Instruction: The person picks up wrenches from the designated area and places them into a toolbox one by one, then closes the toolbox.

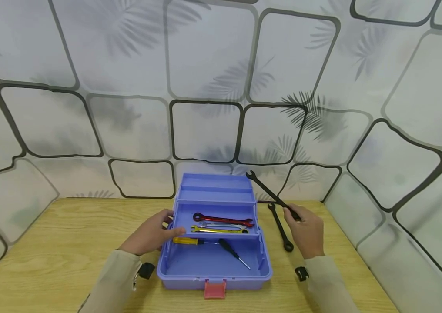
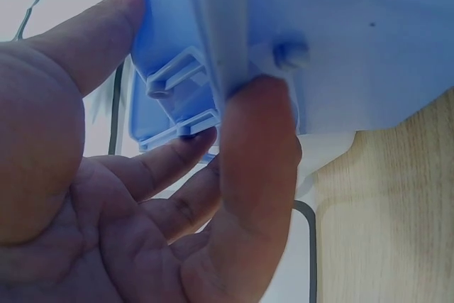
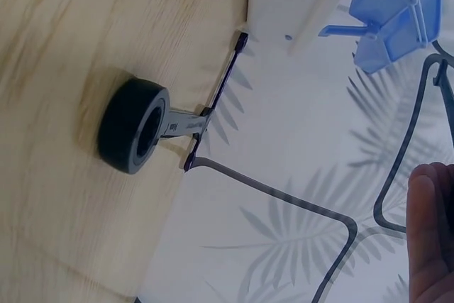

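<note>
A blue toolbox stands with its lid folded back and its upper tray raised. My left hand grips the tray's left end, thumb on its front edge; the left wrist view shows the fingers curled about the blue plastic. My right hand holds a black combination wrench by one end, its open end pointing up and left, right of the box. Only some fingers of that hand show in the right wrist view. Under it, a second black wrench lies on the table.
In the tray lie a red wrench, a silver wrench and a yellow wrench. A yellow screwdriver and a black screwdriver lie in the bottom. A thin dark tool lies by the wall behind the wooden table.
</note>
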A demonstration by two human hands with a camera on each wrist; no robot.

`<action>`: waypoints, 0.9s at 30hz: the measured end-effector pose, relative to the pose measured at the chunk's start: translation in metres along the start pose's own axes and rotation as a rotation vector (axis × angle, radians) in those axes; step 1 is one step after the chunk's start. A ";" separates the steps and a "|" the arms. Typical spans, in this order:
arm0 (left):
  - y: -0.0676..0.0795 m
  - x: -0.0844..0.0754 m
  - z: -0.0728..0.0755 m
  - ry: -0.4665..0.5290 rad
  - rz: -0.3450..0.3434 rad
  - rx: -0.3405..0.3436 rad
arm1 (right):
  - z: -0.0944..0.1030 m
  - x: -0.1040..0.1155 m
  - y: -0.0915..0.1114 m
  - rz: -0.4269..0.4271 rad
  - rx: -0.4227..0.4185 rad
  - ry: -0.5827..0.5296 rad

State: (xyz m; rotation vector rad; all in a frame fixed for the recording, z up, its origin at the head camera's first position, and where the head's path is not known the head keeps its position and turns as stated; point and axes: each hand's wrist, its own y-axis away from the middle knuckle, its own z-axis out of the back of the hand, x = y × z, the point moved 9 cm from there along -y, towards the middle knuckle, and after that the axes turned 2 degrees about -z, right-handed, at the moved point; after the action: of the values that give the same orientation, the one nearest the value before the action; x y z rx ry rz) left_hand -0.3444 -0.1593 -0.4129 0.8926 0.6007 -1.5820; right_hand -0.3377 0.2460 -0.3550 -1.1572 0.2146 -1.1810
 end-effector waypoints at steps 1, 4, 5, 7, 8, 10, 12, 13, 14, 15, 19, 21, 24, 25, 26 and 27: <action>0.000 -0.001 0.000 0.000 -0.002 0.002 | 0.000 0.001 0.000 0.012 -0.001 -0.004; -0.001 -0.001 0.000 -0.003 -0.004 0.005 | 0.000 0.003 0.001 0.054 -0.001 -0.010; -0.001 -0.001 -0.001 -0.004 -0.004 0.006 | 0.000 0.004 0.002 0.065 0.002 -0.012; -0.001 0.000 -0.001 -0.003 0.002 0.009 | 0.000 0.004 0.003 0.086 0.005 -0.007; -0.001 0.000 -0.001 -0.002 0.003 0.009 | 0.000 0.005 0.003 0.093 0.006 -0.009; -0.001 0.000 -0.001 -0.002 0.003 0.011 | 0.000 0.006 0.003 0.107 0.009 -0.016; -0.001 0.000 -0.001 0.003 0.006 0.009 | 0.000 0.009 0.002 0.132 0.012 -0.016; 0.000 0.000 -0.001 0.003 0.002 0.009 | -0.001 0.011 0.003 0.147 0.016 -0.022; 0.000 0.000 -0.001 0.002 -0.001 0.009 | -0.001 0.013 0.003 0.166 0.020 -0.025; 0.000 0.000 -0.001 0.003 -0.002 0.009 | -0.002 0.015 0.003 0.186 0.025 -0.028; 0.000 0.000 0.000 0.003 -0.002 0.008 | -0.006 0.021 0.004 0.242 0.048 -0.037; 0.000 0.000 0.000 0.004 0.000 0.006 | -0.008 0.022 0.005 0.262 0.057 -0.036; 0.000 0.000 0.000 0.003 0.003 0.004 | -0.009 0.025 0.007 0.287 0.076 -0.032; 0.000 0.000 0.000 0.002 0.002 0.004 | -0.010 0.026 0.007 0.294 0.084 -0.034; 0.000 0.000 0.000 0.002 0.001 0.005 | -0.011 0.027 0.008 0.301 0.095 -0.036; 0.000 0.000 0.000 0.003 0.000 0.005 | -0.011 0.027 0.008 0.303 0.109 -0.035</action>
State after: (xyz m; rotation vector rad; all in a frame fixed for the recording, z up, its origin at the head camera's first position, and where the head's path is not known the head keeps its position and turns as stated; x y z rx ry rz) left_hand -0.3447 -0.1593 -0.4132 0.8986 0.5991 -1.5830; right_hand -0.3282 0.2167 -0.3554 -1.0089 0.2852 -0.8937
